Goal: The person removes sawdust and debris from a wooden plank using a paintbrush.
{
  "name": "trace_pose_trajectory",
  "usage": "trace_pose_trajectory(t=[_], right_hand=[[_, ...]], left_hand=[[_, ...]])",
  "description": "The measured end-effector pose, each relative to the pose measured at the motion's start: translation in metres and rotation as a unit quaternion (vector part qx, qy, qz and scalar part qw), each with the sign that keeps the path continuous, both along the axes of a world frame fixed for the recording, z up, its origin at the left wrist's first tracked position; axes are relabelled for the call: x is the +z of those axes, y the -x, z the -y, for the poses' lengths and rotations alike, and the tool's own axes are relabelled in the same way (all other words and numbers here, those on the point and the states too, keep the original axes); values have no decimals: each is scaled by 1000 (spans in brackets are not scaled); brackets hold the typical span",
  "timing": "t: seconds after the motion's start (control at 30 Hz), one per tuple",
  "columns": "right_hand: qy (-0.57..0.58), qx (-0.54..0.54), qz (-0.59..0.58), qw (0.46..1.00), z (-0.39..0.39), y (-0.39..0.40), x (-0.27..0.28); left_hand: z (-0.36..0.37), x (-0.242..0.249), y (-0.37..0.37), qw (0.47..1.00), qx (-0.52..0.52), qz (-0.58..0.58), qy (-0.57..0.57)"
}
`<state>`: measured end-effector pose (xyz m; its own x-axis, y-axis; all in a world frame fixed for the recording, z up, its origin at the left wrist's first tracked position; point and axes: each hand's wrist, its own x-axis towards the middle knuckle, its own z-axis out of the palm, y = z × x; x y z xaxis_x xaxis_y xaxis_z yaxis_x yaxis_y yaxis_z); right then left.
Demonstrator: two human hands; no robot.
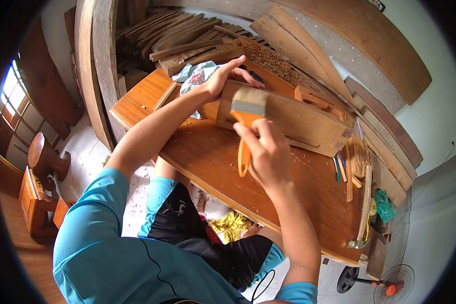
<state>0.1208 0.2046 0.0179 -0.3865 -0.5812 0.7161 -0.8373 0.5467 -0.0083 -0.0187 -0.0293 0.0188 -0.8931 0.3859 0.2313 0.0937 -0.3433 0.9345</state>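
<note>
At centre frame, our right hand [268, 152] grips an orange-handled brush [247, 119] against the wooden block [294, 119]; left hand [223, 76] fingers clasp its end.

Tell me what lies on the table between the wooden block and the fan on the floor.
Head view: between the wooden block and the fan lie loose wooden strips, a curved stick and shavings on the table.

Pale walls [435, 116], bright window [15, 91], stacked planks [187, 35], floor fan [392, 285].
</note>
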Motion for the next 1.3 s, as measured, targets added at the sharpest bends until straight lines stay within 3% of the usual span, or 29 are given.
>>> trace_pose_trajectory(t=[0.17,0.3,0.4,0.43,0.53,0.63,0.73,0.87,0.97,1.1,1.2,1.3], right_hand=[[-82,87,49,992,25,-17,-10],[-40,159,92,982,23,-11,-7],[71,103,122,985,14,-6,0],[131,108,79,982,14,2,4],[167,26,40,985,-2,4,17],[140,-62,-32,988,-14,5,21],[65,-70,-29,995,-15,1,16],[-37,37,58,997,7,-5,0],[-44,112,106,987,18,-16,0],[-18,146,127,981,13,-10,-1],[97,153,143,973,12,-5,4],[174,81,86,978,3,3,15]], left_hand=[[0,0,1,999,-3,-34,3],[-1,2,0,999,-7,-34,17],[2,2,1,999,-6,-43,33],[1,2,1,998,-6,-46,35],[-1,2,-1,999,2,-36,6],[-1,0,-1,999,11,-33,9],[0,-1,2,999,16,-25,20],[1,-4,6,999,-4,-41,11],[1,-5,5,999,-3,-43,10],[0,0,1,998,-8,-62,18],[1,2,-1,995,-3,-89,46],[1,4,-2,994,2,-96,57]])
